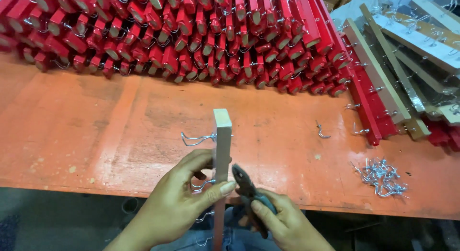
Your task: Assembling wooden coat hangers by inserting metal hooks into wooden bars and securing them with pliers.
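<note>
Orange worktable [96, 136], item one: our left hand [179, 203] curls its fingers [221, 188] around an upright wooden strip [222, 150] bearing wire hooks [194, 139]. Item two: our right hand [282, 222] grips closed pliers [249, 191] touching the strip. Behind: stacked red strips [191, 35]; right: loose hooks [381, 176].
</note>
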